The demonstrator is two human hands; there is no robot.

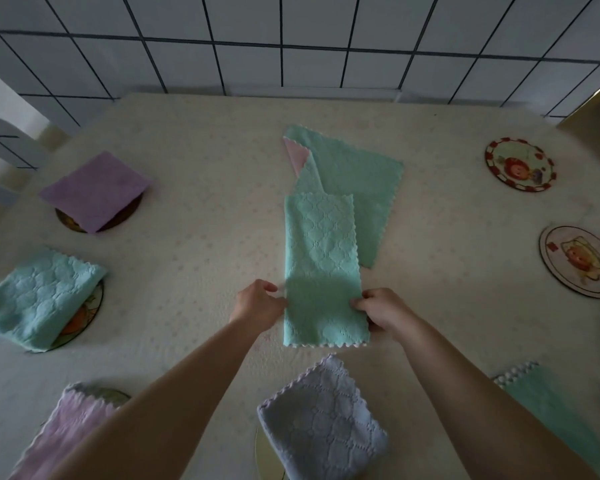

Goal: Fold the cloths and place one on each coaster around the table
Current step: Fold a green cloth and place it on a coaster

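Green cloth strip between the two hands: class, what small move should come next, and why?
Probably fold the green cloth strip in half, near end over far end. Left hand and right hand pinch its near edges, it is still long, and two coasters on the right lie bare.

A cream-clothed table (194, 188) carries coasters along both sides. Two bare coasters (519, 164) (578, 261) lie near its right edge. Mid-table lie a long folded green cloth (321, 251) and an unfolded green cloth (357, 174).
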